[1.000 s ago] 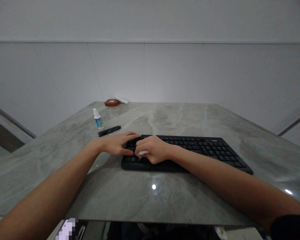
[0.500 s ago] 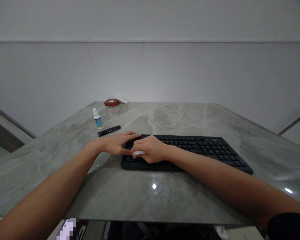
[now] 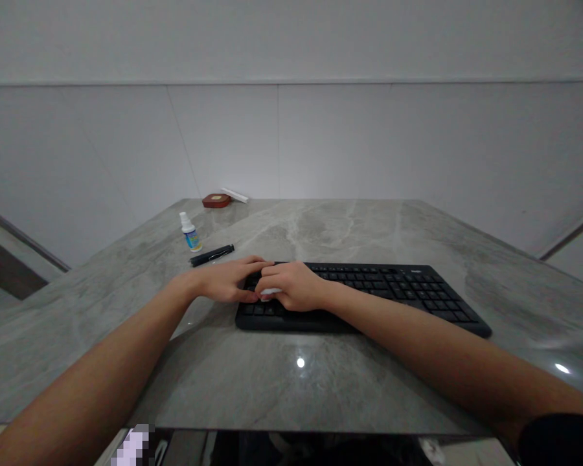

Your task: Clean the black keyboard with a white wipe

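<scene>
A black keyboard [image 3: 408, 291] lies flat on the grey marbled table [image 3: 252, 382]. At its left end rests my left hand [image 3: 228, 279], thumb and fingers spread along the keyboard's edges. My right hand [image 3: 294, 287] is closed around a small white piece [image 3: 271, 291], which looks like a wipe or tissue; most of it is hidden in the fingers. That hand is over the left keys, its fingertips close to my left thumb. Both hands cover part of the keys.
Beyond my left hand lies a black pen-like object [image 3: 212, 255]. A small white spray bottle [image 3: 190, 233] with a blue label stands behind it. At the far edge are a red-brown case [image 3: 216, 200] and a white strip [image 3: 235, 195], near the white wall [image 3: 320, 142].
My right hand has moved slightly away from me over the left keys, with the white piece in it. My left hand stays nearly where it was.
</scene>
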Demonstrator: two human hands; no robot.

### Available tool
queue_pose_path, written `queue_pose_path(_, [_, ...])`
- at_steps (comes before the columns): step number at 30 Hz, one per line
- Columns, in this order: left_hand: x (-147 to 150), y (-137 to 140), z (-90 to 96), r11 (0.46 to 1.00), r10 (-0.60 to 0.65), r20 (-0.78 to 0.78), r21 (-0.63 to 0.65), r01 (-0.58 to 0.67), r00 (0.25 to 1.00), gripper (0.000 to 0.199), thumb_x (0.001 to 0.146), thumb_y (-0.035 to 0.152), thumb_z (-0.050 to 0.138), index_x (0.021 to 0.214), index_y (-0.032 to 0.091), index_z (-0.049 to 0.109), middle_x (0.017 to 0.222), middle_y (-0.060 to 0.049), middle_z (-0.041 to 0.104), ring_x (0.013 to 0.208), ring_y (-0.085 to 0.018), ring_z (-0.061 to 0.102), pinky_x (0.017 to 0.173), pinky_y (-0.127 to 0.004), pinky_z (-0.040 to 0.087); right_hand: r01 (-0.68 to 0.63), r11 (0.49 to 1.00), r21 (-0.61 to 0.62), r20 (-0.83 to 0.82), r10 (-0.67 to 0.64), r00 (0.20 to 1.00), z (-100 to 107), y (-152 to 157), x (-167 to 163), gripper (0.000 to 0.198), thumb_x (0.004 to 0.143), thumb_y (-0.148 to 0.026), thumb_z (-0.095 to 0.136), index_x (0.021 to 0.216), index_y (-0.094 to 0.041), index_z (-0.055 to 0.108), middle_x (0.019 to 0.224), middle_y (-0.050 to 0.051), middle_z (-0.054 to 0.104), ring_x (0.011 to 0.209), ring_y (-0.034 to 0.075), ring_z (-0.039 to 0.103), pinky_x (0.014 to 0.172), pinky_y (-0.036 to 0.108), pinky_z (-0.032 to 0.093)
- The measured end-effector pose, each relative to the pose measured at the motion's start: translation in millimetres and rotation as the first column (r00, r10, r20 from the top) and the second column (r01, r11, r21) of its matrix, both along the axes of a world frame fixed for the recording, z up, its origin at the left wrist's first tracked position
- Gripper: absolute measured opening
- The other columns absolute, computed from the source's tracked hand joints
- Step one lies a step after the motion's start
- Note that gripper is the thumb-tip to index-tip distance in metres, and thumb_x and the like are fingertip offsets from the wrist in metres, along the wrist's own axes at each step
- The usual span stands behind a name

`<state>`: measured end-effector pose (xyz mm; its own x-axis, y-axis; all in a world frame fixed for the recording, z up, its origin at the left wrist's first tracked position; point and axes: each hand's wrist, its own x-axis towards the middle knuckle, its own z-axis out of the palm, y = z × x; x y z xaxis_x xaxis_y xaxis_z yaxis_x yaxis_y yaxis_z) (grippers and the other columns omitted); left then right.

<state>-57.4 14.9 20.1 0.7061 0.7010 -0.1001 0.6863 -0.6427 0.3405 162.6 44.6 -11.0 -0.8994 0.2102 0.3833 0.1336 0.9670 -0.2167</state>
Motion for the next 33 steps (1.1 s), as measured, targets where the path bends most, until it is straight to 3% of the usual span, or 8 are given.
queue_pose_path(15, [-2,0,-0.1,1.0,0.028,-0.042,-0.009,-0.029,0.999,0.069,0.087,0.04,0.062,0.147,0.018,0.037,0.154,-0.013,0.036,0.137,-0.031,0.043,0.115,-0.039,0.036,0.021,0.993,-0.117,0.043,-0.016,0.999,10,1,6,0.012,0.079,-0.009,0.061,0.08,-0.018,0.069,0.085,0.002,0.07,0.082,0.017,0.063,0.073,0.026,0.043])
queue_pose_path(30, [-3,2,-3.2,1.0,0.027,-0.055,0.003,-0.027,0.998,0.078,0.087,0.042,0.061,0.152,0.016,0.027,0.157,-0.015,0.032,0.14,-0.033,0.039,0.115,-0.043,0.034,-0.152,0.986,-0.073,0.065,0.157,0.985,11,-1,7,0.01,0.079,-0.008,0.063,0.079,-0.017,0.067,0.079,0.001,0.068,0.077,0.016,0.062,0.072,0.025,0.044])
queue_pose_path(33, [-2,2,-2.8,0.999,0.032,-0.057,-0.01,-0.033,0.998,0.078,0.088,0.042,0.061,0.152,0.014,0.027,0.157,-0.016,0.031,0.141,-0.032,0.038,0.117,-0.043,0.032,-0.121,0.991,-0.065,0.056,0.124,0.991,9,-1,7,0.011,0.078,-0.008,0.062,0.08,-0.018,0.067,0.08,0.001,0.069,0.078,0.016,0.062,0.072,0.026,0.044])
